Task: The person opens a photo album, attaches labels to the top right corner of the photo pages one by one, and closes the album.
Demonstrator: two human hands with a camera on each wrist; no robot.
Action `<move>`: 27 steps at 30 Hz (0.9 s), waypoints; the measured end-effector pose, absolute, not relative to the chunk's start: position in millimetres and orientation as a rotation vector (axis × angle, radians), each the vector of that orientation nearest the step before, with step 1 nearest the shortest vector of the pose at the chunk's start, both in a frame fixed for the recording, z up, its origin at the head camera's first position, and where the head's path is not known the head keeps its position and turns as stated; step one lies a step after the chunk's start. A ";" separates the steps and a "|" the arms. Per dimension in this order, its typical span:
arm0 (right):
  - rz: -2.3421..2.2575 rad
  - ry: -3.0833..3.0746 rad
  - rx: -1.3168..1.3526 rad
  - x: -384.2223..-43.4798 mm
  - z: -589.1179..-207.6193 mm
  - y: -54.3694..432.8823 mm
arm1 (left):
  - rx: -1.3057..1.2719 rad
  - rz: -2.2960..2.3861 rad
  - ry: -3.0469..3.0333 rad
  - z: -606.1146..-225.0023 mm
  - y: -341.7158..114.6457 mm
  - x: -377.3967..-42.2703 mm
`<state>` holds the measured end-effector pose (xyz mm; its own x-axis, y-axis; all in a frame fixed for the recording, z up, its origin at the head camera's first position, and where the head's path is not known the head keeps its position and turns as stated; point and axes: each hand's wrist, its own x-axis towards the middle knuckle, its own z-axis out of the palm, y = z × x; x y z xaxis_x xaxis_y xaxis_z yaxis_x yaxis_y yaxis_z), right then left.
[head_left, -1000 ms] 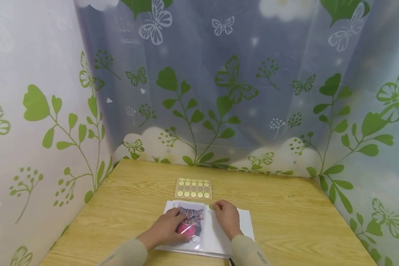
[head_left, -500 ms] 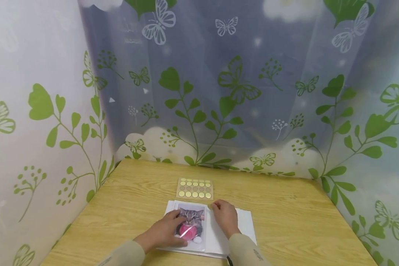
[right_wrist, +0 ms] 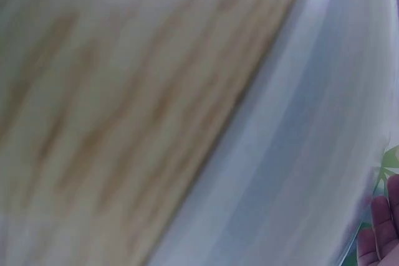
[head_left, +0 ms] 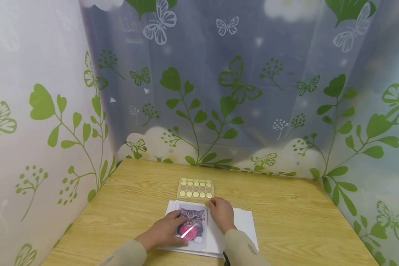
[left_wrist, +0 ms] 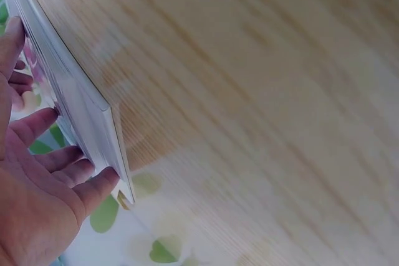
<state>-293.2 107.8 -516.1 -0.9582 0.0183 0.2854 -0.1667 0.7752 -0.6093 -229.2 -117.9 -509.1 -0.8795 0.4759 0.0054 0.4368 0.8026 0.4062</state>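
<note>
An open photo album [head_left: 247, 225] with white pages lies at the front of the table. Its left page carries a photo [head_left: 190, 223] of a tabby cat with a pink round shape, under glossy clear film. My left hand [head_left: 163, 231] rests on that page with fingers spread; in the left wrist view its fingertips touch the album's edge. Over the top of the album near the middle, my right hand [head_left: 222, 214] pinches a small round gold sticker [head_left: 207, 203], mostly hidden by the fingers. Only some fingers [right_wrist: 380, 228] of that hand show in the right wrist view.
A card of round gold stickers [head_left: 195, 194] lies just behind the album, one row of it showing bare brown circles. The wood-grain table [head_left: 286, 218] is enclosed by patterned curtains [head_left: 252, 111]. A dark strap end [head_left: 226, 258] shows beside the right sleeve.
My right hand has shifted slightly left with the sticker, toward the top right corner of the photo page. The left hand stays on the page, and the head view has turned a little.
</note>
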 end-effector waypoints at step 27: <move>0.783 -2.799 0.243 -294.2 -519.2 92.9 | 0.782 0.524 2.924 -506.3 -116.3 -229.5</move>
